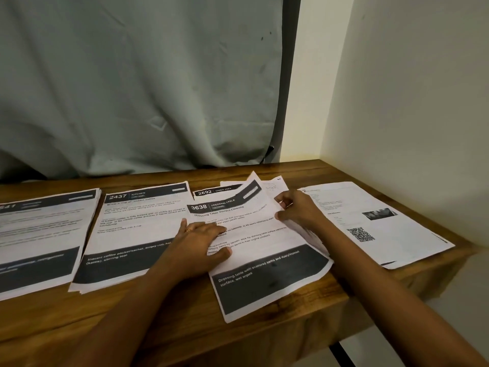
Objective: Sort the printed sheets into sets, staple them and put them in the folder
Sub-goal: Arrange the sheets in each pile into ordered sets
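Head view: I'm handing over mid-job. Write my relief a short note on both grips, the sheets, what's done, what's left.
Left grip presses flat on the 3638 sheet. Right grip pinches that sheet's right edge.
Sorted piles lie left: 2437 pile, leftmost pile; QR-code sheets right; 2692 sheet underneath.
Done: partial sorting. Left: finish sorting, staple, file; no stapler or folder in view.

One view only: a wide-angle camera worn on the head, looking forward and down across the near edge of the wooden table [190,321]. It sits close above the table, facing the grey curtain [132,88] behind the far edge.
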